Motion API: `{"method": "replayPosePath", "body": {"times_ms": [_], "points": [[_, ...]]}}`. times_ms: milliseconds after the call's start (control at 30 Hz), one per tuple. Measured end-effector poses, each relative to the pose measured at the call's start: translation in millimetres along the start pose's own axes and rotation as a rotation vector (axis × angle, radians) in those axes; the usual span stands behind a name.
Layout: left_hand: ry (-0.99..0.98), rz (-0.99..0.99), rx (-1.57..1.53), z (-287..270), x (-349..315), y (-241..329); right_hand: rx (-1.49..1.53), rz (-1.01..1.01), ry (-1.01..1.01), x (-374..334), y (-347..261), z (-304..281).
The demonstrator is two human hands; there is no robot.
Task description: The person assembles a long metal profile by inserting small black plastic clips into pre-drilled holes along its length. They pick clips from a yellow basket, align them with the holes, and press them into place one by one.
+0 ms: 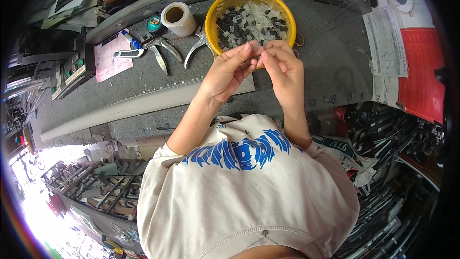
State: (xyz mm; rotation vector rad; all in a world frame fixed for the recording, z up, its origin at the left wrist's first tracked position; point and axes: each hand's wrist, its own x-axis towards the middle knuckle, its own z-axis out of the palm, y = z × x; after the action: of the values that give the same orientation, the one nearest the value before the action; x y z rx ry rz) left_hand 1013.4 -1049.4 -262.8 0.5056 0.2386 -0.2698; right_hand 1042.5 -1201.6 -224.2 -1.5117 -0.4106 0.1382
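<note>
My left hand [229, 71] pinches a small clear plastic piece [255, 46] between thumb and fingers. Close against it, my right hand [283, 69] has its thumb and fingertips pressed together; whatever they grip is mostly hidden. Both hands are over the near rim of a yellow mesh basket [209, 21]. Inside the basket lies a heap of small clear and black plastic pieces [251, 21]. Left of the basket, a silver hand tool [195, 47] with curved handles leans near its rim.
A roll of film [178, 19], a round green-black container [154, 24], plier-like tools [162, 53] and a blue pen [131, 39] on pink paper [114, 56] sit to the left. A long pale metal bar [129, 108] lies along the bench's near side. A red sheet [421, 74] is at right.
</note>
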Motion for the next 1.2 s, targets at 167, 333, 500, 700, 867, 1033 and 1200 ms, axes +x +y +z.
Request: {"method": "replayPosePath", "body": {"times_ms": [167,333,500,700,867,1033,1200], "points": [[0.001,0.024,0.076,0,-2,-1,0.002,-0.002,0.003,0,2,-1],[0.031,0.117,0.208,4,-5,-2,-0.018,0.027,0.004,0,5,-1],[0.052,0.13,0.227,6,-7,-2,0.015,0.026,0.01,-1,5,2],[0.065,0.108,0.197,7,-9,1,-0.085,-0.046,-0.003,-2,8,1],[0.062,0.173,0.392,2,-13,4,-0.12,-0.033,-0.053,-1,9,1],[0.118,0.334,0.535,1,-12,4,-0.106,0.049,-0.088,-2,-2,5],[0.195,0.745,1.068,7,-20,8,-0.2,-0.107,-0.046,-1,-9,12]]}}
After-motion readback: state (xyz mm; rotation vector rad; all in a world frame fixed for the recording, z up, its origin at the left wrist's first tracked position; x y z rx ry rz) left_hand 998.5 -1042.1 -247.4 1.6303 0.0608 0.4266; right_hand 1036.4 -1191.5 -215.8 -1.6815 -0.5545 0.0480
